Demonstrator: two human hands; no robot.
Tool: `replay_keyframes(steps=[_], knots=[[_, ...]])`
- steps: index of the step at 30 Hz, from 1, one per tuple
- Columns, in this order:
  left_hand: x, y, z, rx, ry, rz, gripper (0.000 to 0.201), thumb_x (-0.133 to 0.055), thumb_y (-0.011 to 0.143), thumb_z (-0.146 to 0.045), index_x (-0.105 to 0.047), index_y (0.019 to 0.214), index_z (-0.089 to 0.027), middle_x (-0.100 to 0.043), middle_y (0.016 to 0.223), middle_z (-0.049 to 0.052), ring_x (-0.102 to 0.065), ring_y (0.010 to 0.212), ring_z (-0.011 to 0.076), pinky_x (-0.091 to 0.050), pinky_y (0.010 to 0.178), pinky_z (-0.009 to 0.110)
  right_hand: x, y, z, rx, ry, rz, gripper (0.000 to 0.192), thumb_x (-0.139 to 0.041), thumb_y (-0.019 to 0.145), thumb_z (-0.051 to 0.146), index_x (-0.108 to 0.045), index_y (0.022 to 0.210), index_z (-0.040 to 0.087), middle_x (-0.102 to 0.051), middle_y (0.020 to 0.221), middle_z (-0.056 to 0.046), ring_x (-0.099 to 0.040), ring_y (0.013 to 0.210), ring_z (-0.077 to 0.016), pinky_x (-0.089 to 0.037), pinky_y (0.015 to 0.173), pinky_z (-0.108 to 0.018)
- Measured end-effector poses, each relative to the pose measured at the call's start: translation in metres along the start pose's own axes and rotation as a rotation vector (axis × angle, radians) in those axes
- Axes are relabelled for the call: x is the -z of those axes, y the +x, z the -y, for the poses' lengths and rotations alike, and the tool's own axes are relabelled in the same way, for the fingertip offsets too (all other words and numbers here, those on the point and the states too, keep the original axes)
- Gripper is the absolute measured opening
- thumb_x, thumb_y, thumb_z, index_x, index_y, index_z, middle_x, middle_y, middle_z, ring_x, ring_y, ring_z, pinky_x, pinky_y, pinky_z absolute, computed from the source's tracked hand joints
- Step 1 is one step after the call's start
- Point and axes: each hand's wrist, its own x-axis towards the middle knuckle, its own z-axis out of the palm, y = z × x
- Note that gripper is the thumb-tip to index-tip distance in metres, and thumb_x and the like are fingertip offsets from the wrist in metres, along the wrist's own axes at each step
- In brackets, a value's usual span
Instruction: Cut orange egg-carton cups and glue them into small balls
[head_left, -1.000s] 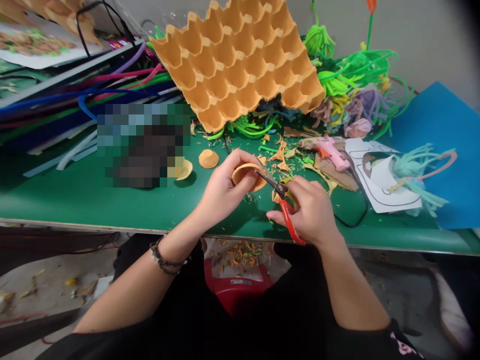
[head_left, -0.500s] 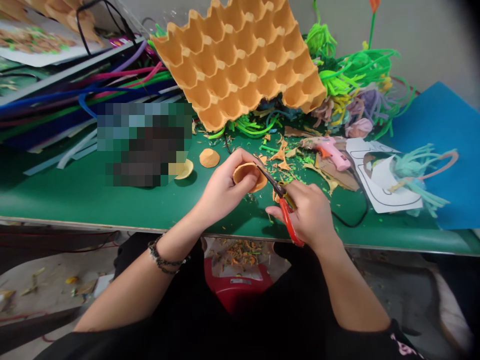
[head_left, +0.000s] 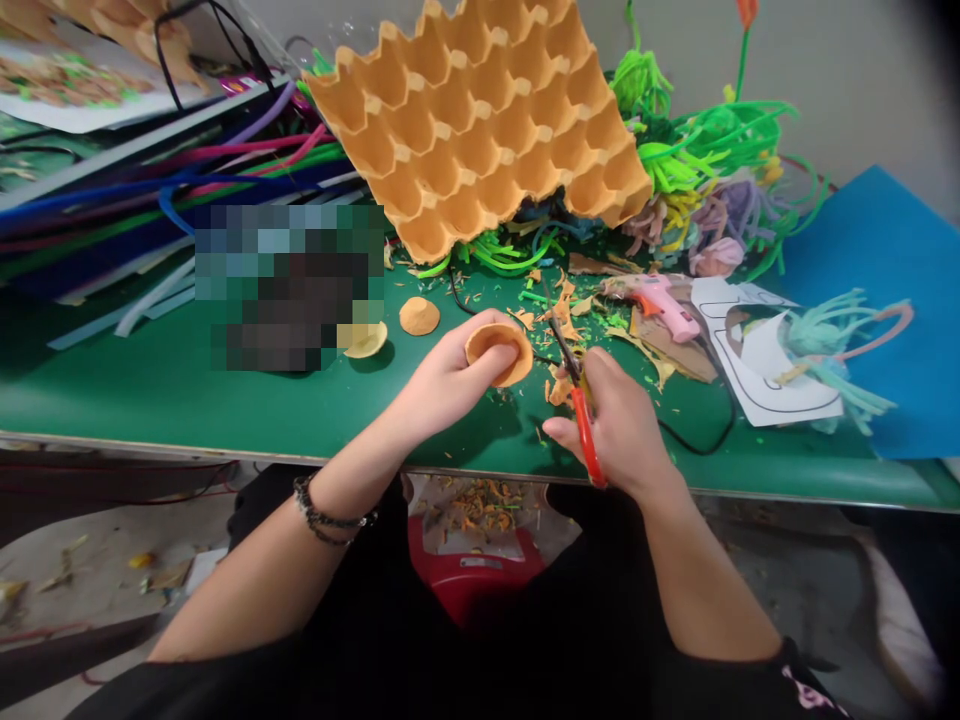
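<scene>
Left hand (head_left: 442, 385) pinches orange cup (head_left: 499, 352); right hand (head_left: 619, 425) grips scissors (head_left: 577, 395).

Egg tray (head_left: 480, 120) behind cup (head_left: 499, 352), scissors (head_left: 577, 400) right, glue gun (head_left: 664, 303) farther right

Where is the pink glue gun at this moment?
In the head view, the pink glue gun lies on the green table, beyond the right hand, beside the white paper.

The scissors (head_left: 574, 385) are now clear of the orange cup (head_left: 499, 352), blades swung up toward the surface's far edge; the left hand (head_left: 442, 385) has turned the cup's opening upward.
</scene>
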Motion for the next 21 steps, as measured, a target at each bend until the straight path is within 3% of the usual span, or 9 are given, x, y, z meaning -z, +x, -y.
replay_keyframes(steps=[7,17,21], knots=[[-0.0006,-0.0006,-0.0027,-0.026,-0.049,0.066,0.009,-0.046,0.079,-0.019,-0.055,0.078,-0.016,-0.058,0.076,0.000,-0.052,0.069,0.0102,-0.044,0.066,0.023,-0.0056,-0.0010,0.0002,0.087,-0.205,0.028,0.065,-0.022,0.076,0.083,-0.040,0.072,0.021,-0.044,0.064,0.000,-0.036,0.055,-0.0133,-0.025,0.056,-0.028],[0.0012,-0.0006,0.0024,-0.046,-0.036,0.087,0.006,-0.046,0.076,-0.019,-0.051,0.075,-0.017,-0.051,0.069,-0.002,-0.048,0.062,0.0094,-0.041,0.059,0.021,0.0005,-0.0041,0.0014,0.020,-0.131,0.051,0.065,-0.033,0.074,0.083,-0.044,0.061,0.019,-0.050,0.059,0.000,-0.038,0.053,-0.0113,-0.027,0.058,-0.027],[0.0006,-0.0006,0.0022,-0.019,-0.015,0.083,0.007,-0.046,0.076,-0.022,-0.051,0.075,-0.017,-0.051,0.070,-0.002,-0.047,0.064,0.0106,-0.041,0.060,0.023,0.0025,-0.0035,0.0007,-0.014,-0.034,0.068,0.062,-0.038,0.077,0.078,-0.042,0.055,0.019,-0.044,0.053,0.001,-0.036,0.051,-0.0100,-0.026,0.055,-0.026]])
